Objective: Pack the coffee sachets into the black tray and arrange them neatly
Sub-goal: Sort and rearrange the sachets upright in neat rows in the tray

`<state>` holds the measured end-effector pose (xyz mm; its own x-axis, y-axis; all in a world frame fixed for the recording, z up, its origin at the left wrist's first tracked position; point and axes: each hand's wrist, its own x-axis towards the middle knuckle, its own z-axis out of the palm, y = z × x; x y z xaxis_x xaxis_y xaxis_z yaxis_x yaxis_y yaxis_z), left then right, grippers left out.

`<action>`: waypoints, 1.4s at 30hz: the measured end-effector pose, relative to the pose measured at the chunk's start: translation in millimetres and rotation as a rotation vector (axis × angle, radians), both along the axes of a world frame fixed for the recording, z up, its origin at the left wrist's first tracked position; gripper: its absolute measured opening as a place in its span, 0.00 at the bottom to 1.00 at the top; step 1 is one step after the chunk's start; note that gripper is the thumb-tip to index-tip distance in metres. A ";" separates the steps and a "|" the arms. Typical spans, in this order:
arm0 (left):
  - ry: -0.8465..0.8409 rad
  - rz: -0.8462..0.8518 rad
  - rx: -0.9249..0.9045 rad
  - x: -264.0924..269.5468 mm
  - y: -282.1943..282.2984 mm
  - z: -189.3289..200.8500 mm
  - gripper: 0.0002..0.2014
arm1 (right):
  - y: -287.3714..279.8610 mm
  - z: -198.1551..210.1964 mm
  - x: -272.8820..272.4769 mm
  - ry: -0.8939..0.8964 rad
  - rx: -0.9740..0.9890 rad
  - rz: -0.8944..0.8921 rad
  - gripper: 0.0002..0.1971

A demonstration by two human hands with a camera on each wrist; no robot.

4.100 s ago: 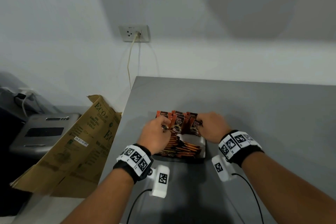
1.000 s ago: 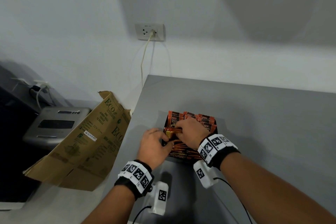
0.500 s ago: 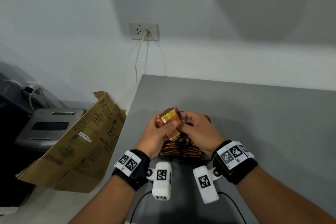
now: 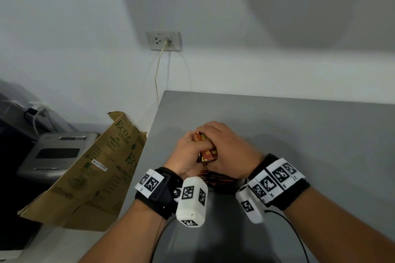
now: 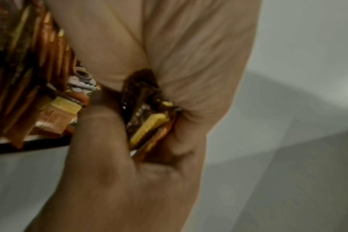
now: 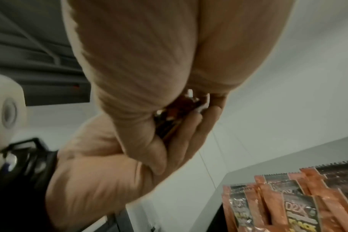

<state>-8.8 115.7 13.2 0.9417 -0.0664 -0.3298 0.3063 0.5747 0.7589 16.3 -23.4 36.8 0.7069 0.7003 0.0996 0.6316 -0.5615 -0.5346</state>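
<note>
My left hand [image 4: 188,151] and right hand [image 4: 226,147] both curl tight round one small bundle of orange-and-black foil coffee sachets [image 4: 206,151], held just above the black plastic tray [image 5: 28,143]. Step in hand, my judgement: square the bundle. Procedure: tap edges flush, keep printed faces one way, lower upright into a free gap, w/o crushing neighbours. Tray sits near the front-left of the grey tabletop [image 4: 299,134], already holding sachets: some standing w/ serrated tops up, others lying flat nearer me. Foil looks glossy, slippery, so grip firm.
</note>
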 end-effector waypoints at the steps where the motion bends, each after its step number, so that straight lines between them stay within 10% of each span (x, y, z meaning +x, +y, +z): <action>1: 0.002 -0.028 -0.036 -2.5 0.5 1.0 0.09 | -0.4 -0.1 -0.2 0.015 0.061 -0.008 0.36; 8: 0.062 -0.067 -0.146 -10.7 -3.1 -0.4 0.10 | -2.8 -1.1 -4.0 -0.041 0.036 -0.054 0.40; 12: 0.038 -0.061 -0.119 -6.8 -4.1 2.7 0.13 | -17.2 0.1 -5.4 0.344 0.199 -0.115 0.52; 22: -0.035 -0.013 -0.027 2.9 -7.5 -2.3 0.20 | -34.0 -6.5 -4.1 0.614 0.561 -0.399 0.22; 28: 0.000 -0.031 -0.066 2.0 -7.2 -4.2 0.21 | -36.9 -3.5 1.9 0.398 0.601 -0.556 0.08; 33: 0.070 0.010 -0.044 7.4 -2.3 -4.9 0.20 | -39.0 -1.9 0.0 0.223 0.600 -0.492 0.13; 42: -0.002 0.028 0.116 10.8 -9.9 2.3 0.29 | -38.3 -6.2 -5.3 0.560 0.646 -0.498 0.16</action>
<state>2.1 105.9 15.5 0.9432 -0.0019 -0.3322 0.2903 0.4909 0.8215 11.0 -61.8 30.6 0.9675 0.2394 -0.0810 -0.0353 -0.1892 -0.9813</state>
